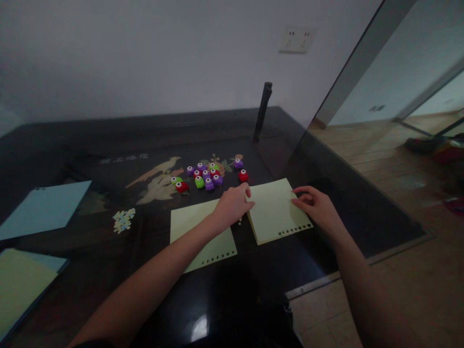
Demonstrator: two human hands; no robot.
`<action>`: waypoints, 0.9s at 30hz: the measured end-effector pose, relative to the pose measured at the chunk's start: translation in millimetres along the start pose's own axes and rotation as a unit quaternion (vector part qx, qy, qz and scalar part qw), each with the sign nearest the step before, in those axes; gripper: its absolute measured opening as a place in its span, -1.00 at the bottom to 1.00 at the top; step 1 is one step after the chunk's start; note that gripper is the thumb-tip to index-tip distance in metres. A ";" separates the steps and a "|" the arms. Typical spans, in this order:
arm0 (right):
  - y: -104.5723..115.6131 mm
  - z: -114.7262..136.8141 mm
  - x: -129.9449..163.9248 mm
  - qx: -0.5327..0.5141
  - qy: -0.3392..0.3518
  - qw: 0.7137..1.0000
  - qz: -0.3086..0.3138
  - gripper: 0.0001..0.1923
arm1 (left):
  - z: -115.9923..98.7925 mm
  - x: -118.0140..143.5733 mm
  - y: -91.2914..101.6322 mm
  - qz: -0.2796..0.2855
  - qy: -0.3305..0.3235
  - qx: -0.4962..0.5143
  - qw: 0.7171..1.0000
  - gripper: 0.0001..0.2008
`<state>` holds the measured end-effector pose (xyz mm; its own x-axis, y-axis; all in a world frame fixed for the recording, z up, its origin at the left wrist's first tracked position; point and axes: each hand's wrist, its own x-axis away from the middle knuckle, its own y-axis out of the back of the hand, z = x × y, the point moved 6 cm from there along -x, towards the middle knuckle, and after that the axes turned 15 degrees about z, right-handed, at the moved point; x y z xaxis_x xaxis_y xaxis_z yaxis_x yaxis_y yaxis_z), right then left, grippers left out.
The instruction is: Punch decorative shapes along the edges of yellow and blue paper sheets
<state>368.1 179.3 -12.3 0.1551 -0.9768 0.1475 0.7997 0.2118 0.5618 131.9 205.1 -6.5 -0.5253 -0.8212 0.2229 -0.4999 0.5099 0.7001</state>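
**Sheet Handling at the Table's Near Right Edge**

Dark glossy table: carries everything. Right yellow sheet: flat near the near right edge, long axis running from near edge toward far edge, slightly skewed; punched row along the near side. Left yellow sheet: just beside it, same lie. Left hand: loosely curled, fingers pinching the right sheet's far left corner. Right hand: relaxed, fingertips pressing the sheet's right margin, gripping nothing. Recommended: keep flat pressure, avoid creasing, keep edges square. Small coloured punches: clustered beyond the sheets. Cut-out pieces: well left.
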 end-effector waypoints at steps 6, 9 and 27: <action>-4.7 -1.8 -0.7 0.021 -0.003 1.000 0.008 -0.66 | 5.4 0.0 2.3 0.007 0.015 -0.020 1.000 -0.85; -6.2 -4.5 -0.8 0.030 -0.007 0.999 0.013 -0.67 | 4.0 4.6 8.7 0.004 0.025 -0.043 0.999 -0.86; -8.8 -9.1 -2.2 0.046 -0.033 0.998 0.025 -0.63 | -37.1 79.5 -66.7 -0.008 -0.249 -0.264 0.932 -0.81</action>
<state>366.0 179.3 -24.9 0.1531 -0.9615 0.2281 0.7342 0.2651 0.6251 149.1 96.4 -10.3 -0.8410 -0.5397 -0.0396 -0.1698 0.1937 0.9662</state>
